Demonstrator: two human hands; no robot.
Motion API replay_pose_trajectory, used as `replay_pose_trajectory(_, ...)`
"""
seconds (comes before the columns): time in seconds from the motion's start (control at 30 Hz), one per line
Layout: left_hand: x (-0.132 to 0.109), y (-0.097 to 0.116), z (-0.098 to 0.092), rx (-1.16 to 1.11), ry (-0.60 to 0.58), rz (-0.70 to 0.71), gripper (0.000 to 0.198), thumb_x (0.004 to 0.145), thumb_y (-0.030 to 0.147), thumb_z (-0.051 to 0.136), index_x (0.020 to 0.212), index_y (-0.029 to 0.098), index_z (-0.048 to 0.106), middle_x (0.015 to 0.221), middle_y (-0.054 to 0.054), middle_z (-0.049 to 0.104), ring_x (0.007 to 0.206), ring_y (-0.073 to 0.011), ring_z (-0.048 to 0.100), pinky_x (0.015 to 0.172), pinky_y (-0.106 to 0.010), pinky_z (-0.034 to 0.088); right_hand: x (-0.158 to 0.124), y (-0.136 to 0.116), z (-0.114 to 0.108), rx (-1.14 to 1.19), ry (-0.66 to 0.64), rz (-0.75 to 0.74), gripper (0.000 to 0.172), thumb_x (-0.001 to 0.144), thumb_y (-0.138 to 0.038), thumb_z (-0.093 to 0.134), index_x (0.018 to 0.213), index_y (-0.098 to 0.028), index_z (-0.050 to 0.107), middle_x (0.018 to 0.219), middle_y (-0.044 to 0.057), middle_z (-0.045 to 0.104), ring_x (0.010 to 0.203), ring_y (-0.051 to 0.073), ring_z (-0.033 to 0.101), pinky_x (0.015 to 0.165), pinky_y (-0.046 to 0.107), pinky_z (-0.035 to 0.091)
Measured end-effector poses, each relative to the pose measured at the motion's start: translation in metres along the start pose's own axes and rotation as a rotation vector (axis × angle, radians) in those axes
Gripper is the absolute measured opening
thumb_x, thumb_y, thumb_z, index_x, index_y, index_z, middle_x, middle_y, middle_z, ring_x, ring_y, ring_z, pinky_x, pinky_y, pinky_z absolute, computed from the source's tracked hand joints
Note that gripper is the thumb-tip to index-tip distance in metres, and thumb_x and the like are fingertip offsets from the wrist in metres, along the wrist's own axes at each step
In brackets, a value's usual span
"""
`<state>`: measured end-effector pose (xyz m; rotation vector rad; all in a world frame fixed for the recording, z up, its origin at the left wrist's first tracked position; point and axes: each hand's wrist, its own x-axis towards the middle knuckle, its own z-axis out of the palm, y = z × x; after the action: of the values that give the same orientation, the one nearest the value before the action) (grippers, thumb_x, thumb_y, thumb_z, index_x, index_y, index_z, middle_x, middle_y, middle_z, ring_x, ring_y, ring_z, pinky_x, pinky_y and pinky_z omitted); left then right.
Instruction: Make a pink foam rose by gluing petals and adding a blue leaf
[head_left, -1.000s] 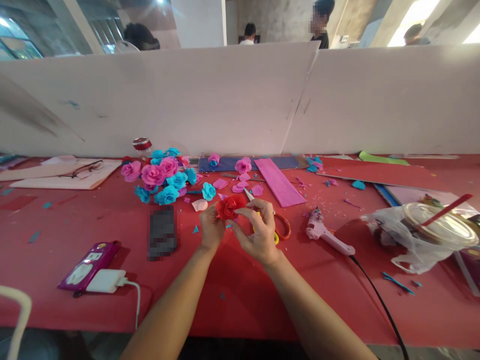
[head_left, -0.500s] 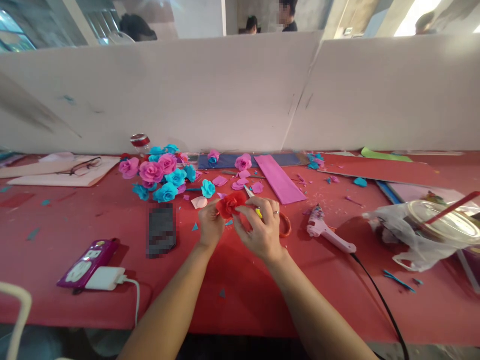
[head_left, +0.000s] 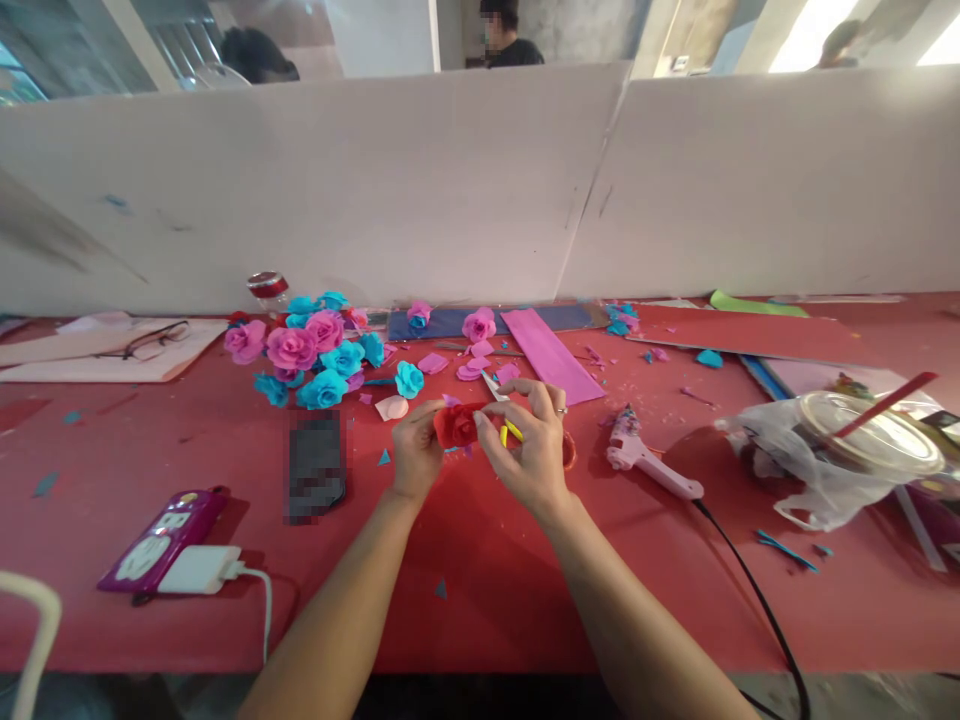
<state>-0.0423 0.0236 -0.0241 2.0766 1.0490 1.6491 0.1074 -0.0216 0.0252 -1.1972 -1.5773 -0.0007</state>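
A red paper rose [head_left: 456,425] is held up between my hands over the table. My left hand [head_left: 417,452] is closed on its left side, with the grip partly hidden. On the other side, the thumb and fingers of my right hand [head_left: 531,440] pinch a petal at the flower's right edge. Behind the right hand lie scissors [head_left: 568,450] with red and yellow handles. Loose pink paper petals [head_left: 472,369] and a pale pink petal [head_left: 391,408] are scattered just beyond. A blue paper rose [head_left: 409,379] lies near the left hand.
A bunch of pink and blue paper roses [head_left: 322,345] stands at the back left, behind a phone [head_left: 318,466]. A glue gun [head_left: 651,462] with a black cord lies right. Farther right is a lidded cup [head_left: 870,430] in a plastic bag. A purple power strip [head_left: 163,540] holds a white charger.
The red rose has turned slightly in my hands, and the right fingers have shifted along its petals. The whole view has moved a little.
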Motion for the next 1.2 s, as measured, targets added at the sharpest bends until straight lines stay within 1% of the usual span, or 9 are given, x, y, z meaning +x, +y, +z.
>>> replay_pose_trajectory(0.17, 0.000, -0.003, -0.002, 0.017, 0.011, 0.048, 0.013, 0.078, 0.013, 0.057, 0.080, 0.019, 0.068, 0.084, -0.005, 0.069, 0.077, -0.0165, 0.063, 0.071, -0.029, 0.049, 0.001, 0.006, 0.002, -0.007, -0.073, -0.019, 0.009, 0.074, -0.020, 0.064, 0.078, -0.026, 0.068, 0.105, 0.004, 0.059, 0.103, 0.025, 0.044, 0.085, 0.045, 0.034)
replay_pose_trajectory(0.33, 0.002, 0.000, 0.000, -0.009, 0.007, -0.059, 0.015, 0.080, 0.019, 0.054, 0.075, 0.019, 0.068, 0.073, -0.002, 0.067, 0.068, -0.0147, 0.060, 0.065, -0.027, 0.049, 0.001, 0.007, -0.001, 0.000, 0.007, -0.124, 0.014, 0.075, -0.017, 0.063, 0.083, -0.027, 0.067, 0.103, 0.004, 0.060, 0.101, 0.024, 0.048, 0.087, 0.045, 0.035)
replay_pose_trajectory(0.4, 0.002, -0.001, 0.003, -0.040, 0.050, -0.149, 0.015, 0.080, 0.022, 0.055, 0.070, 0.019, 0.067, 0.066, -0.001, 0.064, 0.063, -0.0138, 0.058, 0.060, -0.026, 0.048, 0.001, 0.007, -0.001, 0.048, 0.047, -0.083, 0.018, 0.077, -0.015, 0.060, 0.090, -0.027, 0.066, 0.103, 0.004, 0.060, 0.099, 0.023, 0.051, 0.088, 0.044, 0.036)
replay_pose_trajectory(0.53, 0.002, -0.009, 0.007, -0.139, 0.141, -0.297, 0.012, 0.074, 0.026, 0.059, 0.066, 0.019, 0.065, 0.063, -0.001, 0.064, 0.064, -0.0160, 0.059, 0.060, -0.028, 0.049, -0.003, 0.014, 0.005, 0.112, 0.074, 0.140, 0.025, 0.078, -0.009, 0.049, 0.092, -0.023, 0.064, 0.091, 0.003, 0.064, 0.092, 0.021, 0.054, 0.085, 0.041, 0.039)
replay_pose_trajectory(0.73, 0.004, -0.008, 0.004, -0.103, 0.133, -0.322, 0.018, 0.073, 0.024, 0.056, 0.055, 0.019, 0.058, 0.055, 0.001, 0.059, 0.055, -0.0139, 0.052, 0.054, -0.025, 0.044, -0.008, 0.015, 0.036, 0.254, -0.181, 0.232, 0.019, 0.072, -0.016, 0.058, 0.089, -0.020, 0.066, 0.091, 0.006, 0.065, 0.085, 0.021, 0.057, 0.078, 0.036, 0.043)
replay_pose_trajectory(0.93, 0.004, -0.009, 0.003, -0.025, 0.227, -0.309, 0.018, 0.075, 0.016, 0.052, 0.059, 0.018, 0.060, 0.058, 0.000, 0.060, 0.055, -0.0136, 0.051, 0.053, -0.024, 0.041, 0.002, 0.004, 0.063, 0.252, -0.153, 0.177, 0.013, 0.068, -0.012, 0.057, 0.074, -0.018, 0.067, 0.080, 0.004, 0.062, 0.078, 0.019, 0.056, 0.073, 0.031, 0.044)
replay_pose_trajectory(1.03, 0.005, -0.015, 0.002, -0.030, 0.342, -0.335, 0.015, 0.079, 0.016, 0.051, 0.076, 0.018, 0.066, 0.076, -0.004, 0.063, 0.071, -0.0162, 0.057, 0.062, -0.027, 0.046, 0.020, -0.003, 0.077, 0.286, -0.139, 0.162, 0.010, 0.069, -0.015, 0.058, 0.075, -0.018, 0.067, 0.079, 0.003, 0.063, 0.075, 0.018, 0.055, 0.070, 0.030, 0.043)
replay_pose_trajectory(1.13, 0.005, -0.023, 0.001, -0.017, 0.441, -0.383, 0.025, 0.082, 0.020, 0.052, 0.103, 0.020, 0.065, 0.106, -0.011, 0.058, 0.091, -0.0190, 0.058, 0.070, -0.030, 0.048, 0.046, -0.012, 0.098, 0.387, -0.089, 0.273, 0.009, 0.072, -0.020, 0.058, 0.076, -0.016, 0.065, 0.069, 0.001, 0.061, 0.063, 0.014, 0.051, 0.061, 0.026, 0.041)
replay_pose_trajectory(1.2, 0.005, -0.028, 0.002, 0.004, 0.446, -0.415, 0.027, 0.083, 0.020, 0.051, 0.107, 0.021, 0.063, 0.109, -0.012, 0.055, 0.090, -0.0190, 0.057, 0.068, -0.029, 0.048, 0.065, -0.017, 0.118, 0.502, -0.053, 0.368, 0.012, 0.073, -0.024, 0.060, 0.077, -0.015, 0.064, 0.066, 0.000, 0.060, 0.059, 0.012, 0.049, 0.057, 0.024, 0.040)
